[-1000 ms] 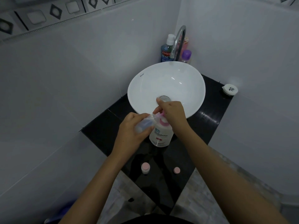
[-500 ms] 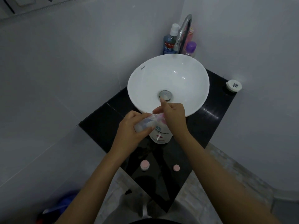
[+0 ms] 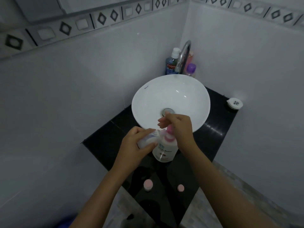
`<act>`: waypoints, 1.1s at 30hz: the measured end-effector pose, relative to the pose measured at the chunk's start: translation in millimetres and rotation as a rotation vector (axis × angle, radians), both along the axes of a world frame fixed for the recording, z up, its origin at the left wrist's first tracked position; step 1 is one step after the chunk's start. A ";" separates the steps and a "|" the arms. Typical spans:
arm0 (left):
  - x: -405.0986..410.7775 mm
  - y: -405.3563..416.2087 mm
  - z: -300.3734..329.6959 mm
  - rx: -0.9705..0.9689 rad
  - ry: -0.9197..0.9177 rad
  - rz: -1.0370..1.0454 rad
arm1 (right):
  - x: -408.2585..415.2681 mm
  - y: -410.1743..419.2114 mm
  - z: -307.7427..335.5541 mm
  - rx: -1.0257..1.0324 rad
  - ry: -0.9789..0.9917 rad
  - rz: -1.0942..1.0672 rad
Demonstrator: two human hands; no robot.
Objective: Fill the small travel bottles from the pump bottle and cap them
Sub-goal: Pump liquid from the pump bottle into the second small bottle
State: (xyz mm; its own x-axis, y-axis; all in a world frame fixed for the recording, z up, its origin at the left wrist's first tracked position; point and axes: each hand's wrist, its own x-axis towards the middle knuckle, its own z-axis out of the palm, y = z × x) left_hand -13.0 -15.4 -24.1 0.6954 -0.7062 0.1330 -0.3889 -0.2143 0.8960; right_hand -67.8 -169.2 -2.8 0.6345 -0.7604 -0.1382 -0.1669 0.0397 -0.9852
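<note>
A white pump bottle [image 3: 164,151] with a pink pump head stands on the black counter [image 3: 102,145] in front of the basin. My right hand [image 3: 178,127] rests on top of the pump head, fingers partly spread. My left hand [image 3: 136,144] grips a small clear travel bottle [image 3: 148,139], tilted, its mouth against the pump's spout. A second small travel bottle with a pink cap [image 3: 148,185] stands near the counter's front. A loose pink cap [image 3: 180,187] lies to its right.
A white round basin [image 3: 171,96] with a chrome tap [image 3: 183,55] fills the counter's back. Behind it stand a blue mouthwash bottle [image 3: 171,65] and a purple-capped bottle [image 3: 190,69]. A white round container [image 3: 234,103] sits at the far right corner. Tiled walls close in both sides.
The pump head has risen under my right hand and its pink stem now shows. My left hand keeps the travel bottle at the spout. The camera has tilted up.
</note>
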 end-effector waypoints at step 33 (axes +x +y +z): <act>4.2 -3.6 -10.0 -0.007 0.014 -0.002 | -1.0 2.1 -15.1 0.054 0.169 0.050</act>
